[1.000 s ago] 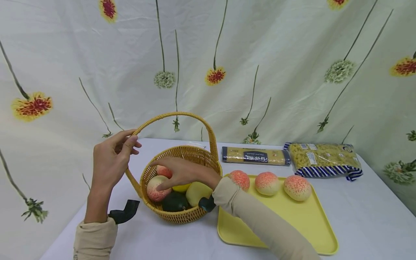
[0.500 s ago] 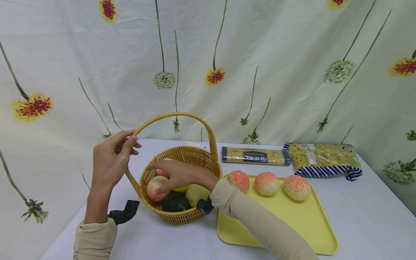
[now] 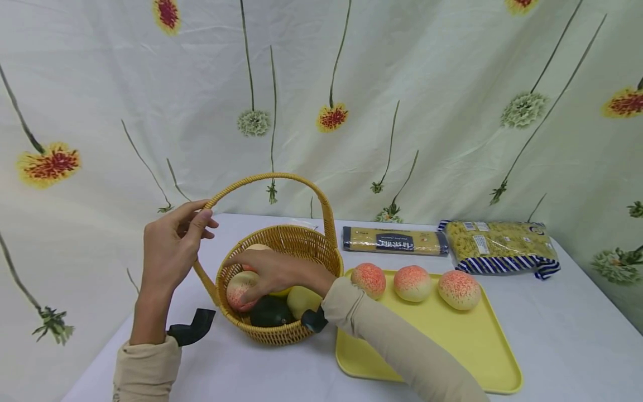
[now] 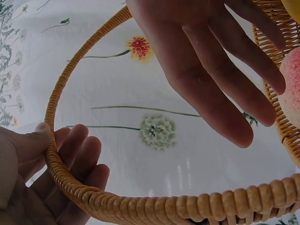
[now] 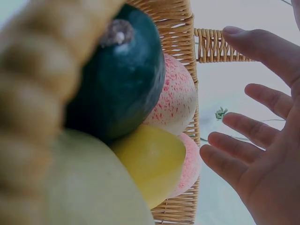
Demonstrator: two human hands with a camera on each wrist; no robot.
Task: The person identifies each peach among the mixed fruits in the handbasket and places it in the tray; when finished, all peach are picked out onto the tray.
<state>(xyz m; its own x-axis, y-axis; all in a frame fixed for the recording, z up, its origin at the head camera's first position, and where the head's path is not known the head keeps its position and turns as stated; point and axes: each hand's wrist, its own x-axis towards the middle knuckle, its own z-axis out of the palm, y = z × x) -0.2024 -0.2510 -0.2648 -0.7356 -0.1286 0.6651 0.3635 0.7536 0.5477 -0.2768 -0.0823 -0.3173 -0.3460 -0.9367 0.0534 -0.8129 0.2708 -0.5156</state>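
My left hand (image 3: pixel 173 245) pinches the wicker handle (image 3: pixel 281 176) of a round basket (image 3: pixel 311 240) between thumb and fingers. Over the basket's left part, my right hand (image 3: pixel 268 269) hovers palm down; the right wrist view shows its fingers spread, holding nothing. Below it lie a speckled pink-and-cream peach (image 3: pixel 239 291), another peach (image 5: pixel 190 164) partly hidden, a dark green fruit (image 3: pixel 271 311), a pale green fruit (image 3: pixel 303 301) and a yellow fruit (image 5: pixel 154 161). In the left wrist view, the right hand's fingers stretch beyond the handle.
Right of the basket, a yellow tray (image 3: pixel 452 346) bears three peaches in a row along its far side, one being a middle peach (image 3: pixel 413 283). Behind stand a long pasta packet (image 3: pixel 396 241) and a bag of short pasta (image 3: pixel 502 245). A flowered cloth (image 3: pixel 427 84) hangs at the back.
My right hand has drifted slightly to the left over the basket. The left hand, the basket and the peaches on the tray have stayed in place.
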